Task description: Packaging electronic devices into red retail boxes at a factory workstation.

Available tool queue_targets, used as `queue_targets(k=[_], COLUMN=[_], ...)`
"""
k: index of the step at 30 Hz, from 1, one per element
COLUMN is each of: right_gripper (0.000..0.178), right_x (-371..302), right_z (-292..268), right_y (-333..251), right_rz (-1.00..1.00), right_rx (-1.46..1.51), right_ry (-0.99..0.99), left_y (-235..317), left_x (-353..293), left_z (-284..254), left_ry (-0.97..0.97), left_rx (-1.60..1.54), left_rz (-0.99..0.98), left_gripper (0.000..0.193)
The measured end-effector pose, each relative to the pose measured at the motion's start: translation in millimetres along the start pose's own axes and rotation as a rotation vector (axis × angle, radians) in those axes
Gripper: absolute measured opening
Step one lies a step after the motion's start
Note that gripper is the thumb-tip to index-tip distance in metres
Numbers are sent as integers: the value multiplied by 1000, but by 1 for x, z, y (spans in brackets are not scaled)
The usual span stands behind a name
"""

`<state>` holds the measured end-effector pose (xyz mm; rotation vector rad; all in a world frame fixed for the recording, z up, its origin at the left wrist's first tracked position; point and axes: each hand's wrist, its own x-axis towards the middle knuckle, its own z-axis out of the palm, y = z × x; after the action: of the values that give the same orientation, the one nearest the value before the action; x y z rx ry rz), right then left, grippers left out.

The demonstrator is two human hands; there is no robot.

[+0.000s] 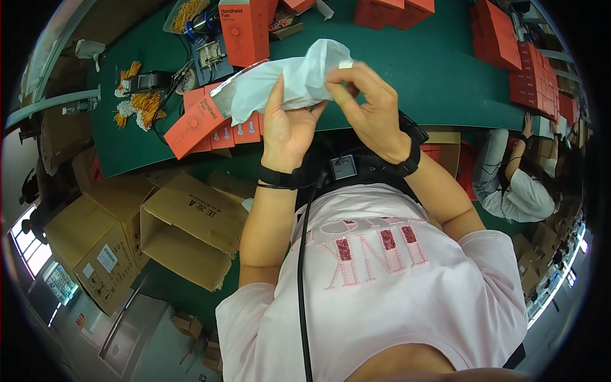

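Pale-blue, crumpled plastic wrapping (289,79) lies at the upper centre of the frame, its long axis rising rightward, held from below by the left hand (287,130), while the right hand (372,105), fingertips narrowed, is nearer its right end, any grip unclear.

Left hand (289,132) partly out of sight beneath the crumpled pale bag (294,71)
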<state>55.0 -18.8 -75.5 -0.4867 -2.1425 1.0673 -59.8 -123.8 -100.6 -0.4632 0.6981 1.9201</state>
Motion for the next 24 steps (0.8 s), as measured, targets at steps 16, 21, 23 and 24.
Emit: queue_targets(k=[16,21,23,24], right_gripper=[10,22,21,21], right_x=[1,-24,-32,-27], right_z=[-4,0,12,8], right_y=[-23,7,12,18], right_rz=[124,1207,1433,1400], right_rx=[209,1177,1099,1114], right_ry=[-337,-594,-339,-409], left_y=[17,-2,11,26], left_x=[-2,-40,-49,-62], left_z=[-14,0,-4,-3], left_ry=[47,-164,-395,-501], left_rx=[-176,722,1088,1290], left_rz=[58,569,525,354], left_gripper=[27,42,41,35])
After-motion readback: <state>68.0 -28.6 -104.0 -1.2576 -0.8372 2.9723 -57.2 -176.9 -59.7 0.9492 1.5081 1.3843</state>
